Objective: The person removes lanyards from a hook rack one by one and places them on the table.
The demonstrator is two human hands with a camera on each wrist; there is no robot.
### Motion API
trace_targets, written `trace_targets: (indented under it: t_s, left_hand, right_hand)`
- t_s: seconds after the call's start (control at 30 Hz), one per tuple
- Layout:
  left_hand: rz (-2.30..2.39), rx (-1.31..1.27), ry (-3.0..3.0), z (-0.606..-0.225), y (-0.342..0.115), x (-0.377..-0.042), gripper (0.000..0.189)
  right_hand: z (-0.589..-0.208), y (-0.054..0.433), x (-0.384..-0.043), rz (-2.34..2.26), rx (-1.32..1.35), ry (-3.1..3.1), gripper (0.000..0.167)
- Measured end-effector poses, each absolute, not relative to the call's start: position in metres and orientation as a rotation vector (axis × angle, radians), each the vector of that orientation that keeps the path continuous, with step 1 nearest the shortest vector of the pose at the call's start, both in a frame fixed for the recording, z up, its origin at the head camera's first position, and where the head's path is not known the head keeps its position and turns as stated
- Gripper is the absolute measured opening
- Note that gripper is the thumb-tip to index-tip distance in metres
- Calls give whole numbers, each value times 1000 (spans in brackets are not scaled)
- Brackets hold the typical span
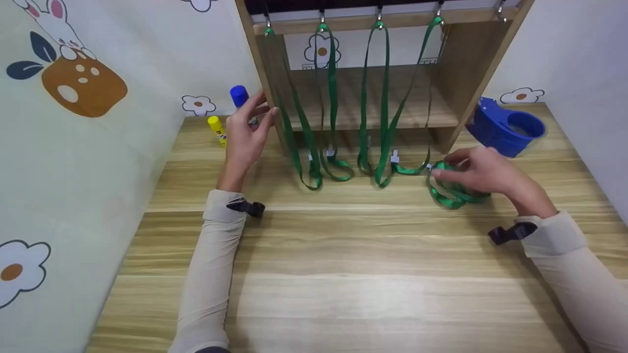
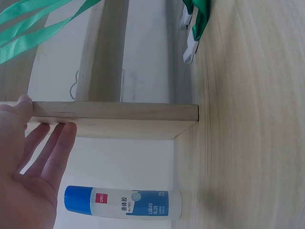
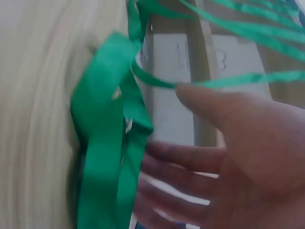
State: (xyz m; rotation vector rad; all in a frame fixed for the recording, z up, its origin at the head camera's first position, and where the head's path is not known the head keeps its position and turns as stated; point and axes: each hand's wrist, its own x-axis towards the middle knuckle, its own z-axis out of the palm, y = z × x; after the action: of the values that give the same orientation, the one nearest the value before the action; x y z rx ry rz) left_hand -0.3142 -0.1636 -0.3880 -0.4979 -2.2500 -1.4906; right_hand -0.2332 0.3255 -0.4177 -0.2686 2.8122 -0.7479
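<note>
My left hand grips the left side panel of a wooden rack, thumb on its front edge and fingers along its outer face, as the left wrist view shows. Several green lanyards hang in loops from the rack's metal hooks, their white clips near the tabletop. Beside the rack's right foot lies another green lanyard, loosely coiled. My right hand is over that coil, fingers extended and thumb apart from them; in the right wrist view no pinch on the ribbon shows.
Left of the rack stand a blue-capped liquid glue bottle and a yellow glue stick. A blue tape dispenser stands to its right. The rightmost hook holds no lanyard. Walls enclose the wooden table at left, back and right.
</note>
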Motion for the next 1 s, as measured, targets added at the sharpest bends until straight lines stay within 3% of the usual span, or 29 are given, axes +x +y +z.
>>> trace_targets:
  t_s: [0.07,0.13,0.2,0.33,0.43,0.7,1.0]
  left_hand:
    - [-1494,-494,-2250,-389,-164,-314,48]
    - [-1491,-496,-2245,-390,-165,-315,48]
    - [-1488,-494,-2242,-391,-165,-315,48]
    - [-1479,-489,-2243,-391,-166,-313,47]
    - [-1473,-488,-2248,-391,-165,-313,47]
    - [-1444,-496,-2247,-390,-164,-315,48]
    - [-1477,-478,-2264,-389,-164,-315,50]
  right_hand:
    - [-419,318,-229,-679,-275,2800,84]
    - [-422,311,-226,-603,-263,2823,89]
    - [-425,307,-225,-557,-246,2857,82]
    - [-428,310,-230,-564,-192,2929,53]
    - [-430,322,-233,-616,-135,2959,43]
    - [-433,355,-238,-692,103,2968,50]
    - [-434,375,-243,-701,169,2989,49]
